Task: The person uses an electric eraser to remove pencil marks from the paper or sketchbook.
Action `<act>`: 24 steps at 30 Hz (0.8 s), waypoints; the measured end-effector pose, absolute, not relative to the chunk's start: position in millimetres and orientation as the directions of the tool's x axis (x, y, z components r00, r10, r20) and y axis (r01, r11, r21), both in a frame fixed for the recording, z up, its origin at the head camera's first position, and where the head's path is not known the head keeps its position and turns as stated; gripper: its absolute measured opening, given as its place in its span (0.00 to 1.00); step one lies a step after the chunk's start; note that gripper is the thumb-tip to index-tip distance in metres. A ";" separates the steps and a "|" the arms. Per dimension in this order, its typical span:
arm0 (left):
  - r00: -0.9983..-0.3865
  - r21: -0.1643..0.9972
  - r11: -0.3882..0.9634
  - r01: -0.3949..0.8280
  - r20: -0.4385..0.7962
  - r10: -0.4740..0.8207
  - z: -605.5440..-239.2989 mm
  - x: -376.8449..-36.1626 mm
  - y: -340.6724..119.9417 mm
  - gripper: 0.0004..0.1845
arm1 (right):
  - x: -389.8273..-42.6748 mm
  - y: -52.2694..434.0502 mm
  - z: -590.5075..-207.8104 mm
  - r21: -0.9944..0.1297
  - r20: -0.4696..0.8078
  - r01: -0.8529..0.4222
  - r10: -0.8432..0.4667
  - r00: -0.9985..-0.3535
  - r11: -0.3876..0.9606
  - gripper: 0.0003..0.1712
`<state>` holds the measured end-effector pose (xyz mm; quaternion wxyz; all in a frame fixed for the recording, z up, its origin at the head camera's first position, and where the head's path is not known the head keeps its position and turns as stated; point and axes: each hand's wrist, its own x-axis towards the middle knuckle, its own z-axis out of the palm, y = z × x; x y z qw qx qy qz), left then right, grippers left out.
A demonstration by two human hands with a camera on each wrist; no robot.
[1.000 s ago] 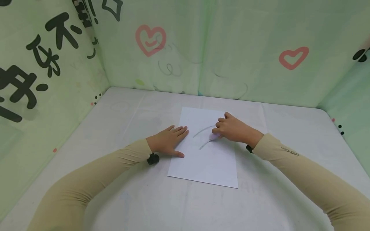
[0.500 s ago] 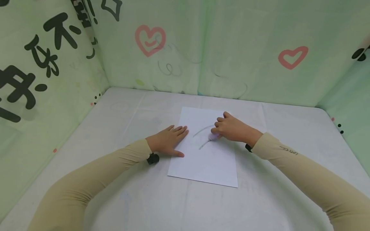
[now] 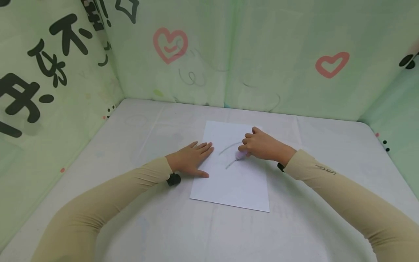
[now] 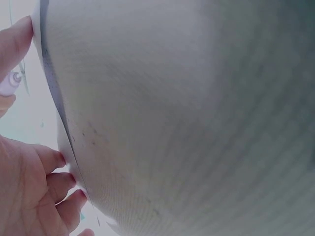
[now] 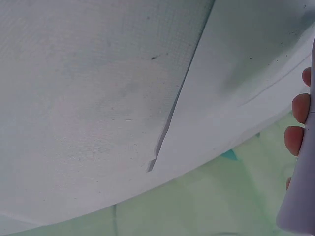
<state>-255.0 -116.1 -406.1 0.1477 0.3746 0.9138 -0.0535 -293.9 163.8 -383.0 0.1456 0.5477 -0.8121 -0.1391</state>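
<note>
A white sheet of paper (image 3: 234, 182) lies on the table, with two curved grey strokes (image 3: 229, 147) drawn near its upper middle. My left hand (image 3: 191, 160) lies flat with straight fingers on the sheet's left edge, pressing it down. My right hand (image 3: 258, 145) grips a pale lilac marker (image 3: 240, 155) whose tip meets the paper at the lower stroke. In the right wrist view the marker's barrel (image 5: 300, 196) runs down the right edge beside my fingertips (image 5: 299, 108). The left wrist view has my left fingers (image 4: 49, 187) on the paper's edge (image 4: 59, 108).
The table carries a whitish cloth (image 3: 157, 225). Pale green fabric walls with red hearts (image 3: 170, 43) and black characters (image 3: 52, 54) close in the left, back and right sides. Both arms wear tan sleeves.
My right hand with the marker has crept slightly to the left along the lower stroke. The left hand and the sheet have stayed where they were.
</note>
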 end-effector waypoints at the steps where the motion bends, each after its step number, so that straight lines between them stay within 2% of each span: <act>1: -0.676 0.016 0.714 0.700 -0.308 0.670 -405.7 -255.0 -116.1 0.52 | -293.7 163.9 -382.6 0.385 0.083 -0.850 -0.930 -0.357 0.360 0.14; 24: -0.682 0.019 0.726 0.687 -0.325 0.655 -406.9 -254.5 -114.9 0.52 | -291.6 163.0 -381.7 0.373 0.091 -0.855 -0.932 -0.352 0.360 0.14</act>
